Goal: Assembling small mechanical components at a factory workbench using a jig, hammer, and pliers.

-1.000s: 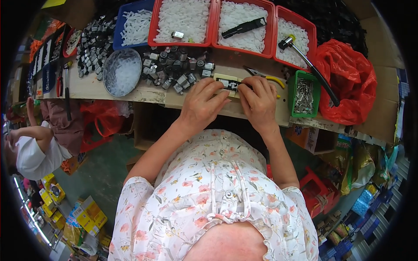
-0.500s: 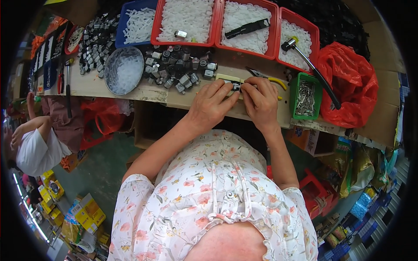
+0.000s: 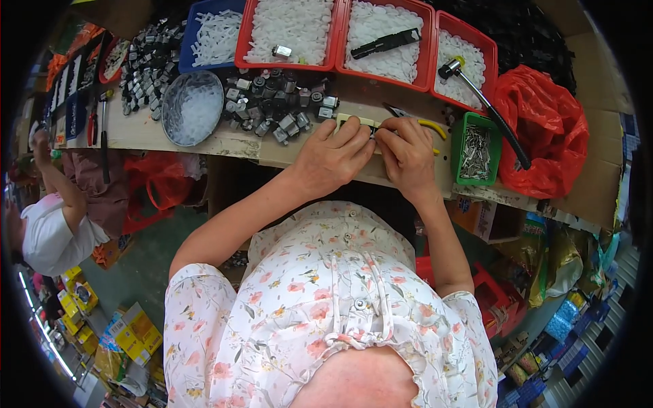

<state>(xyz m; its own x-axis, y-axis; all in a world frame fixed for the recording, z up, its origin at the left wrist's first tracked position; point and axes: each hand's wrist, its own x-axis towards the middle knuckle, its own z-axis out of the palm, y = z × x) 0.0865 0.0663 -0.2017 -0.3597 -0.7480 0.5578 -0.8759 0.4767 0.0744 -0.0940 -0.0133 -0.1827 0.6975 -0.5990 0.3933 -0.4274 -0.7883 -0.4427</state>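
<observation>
Both of my hands meet over a small cream-coloured block [image 3: 345,120] on the worktable. My left hand [image 3: 332,159] has its fingers curled over the block and pressed onto it. My right hand [image 3: 407,154] is closed in a pinch at the block's right end; its fingertips hide whatever they hold. A little dark and metallic part [image 3: 373,130] shows between the two sets of fingers. Just behind my right hand lie pliers with yellow handles [image 3: 433,128], partly covered. To the left of my left hand is a pile of small metal-and-black housings [image 3: 289,124].
Red trays [image 3: 388,86] of white plastic pieces line the back, one bearing a black strip. A hammer [image 3: 491,109] leans across the right tray. Right of my hands stand a green bin [image 3: 464,175] of metal pins and a red bag [image 3: 544,129]. A metal bowl [image 3: 167,122] sits left. A co-worker [image 3: 58,224] sits far left.
My left fingers have shifted slightly, covering more of the dark part in the block, and my left elbow has swung outward. At far left, the co-worker's arm has moved up towards the table.
</observation>
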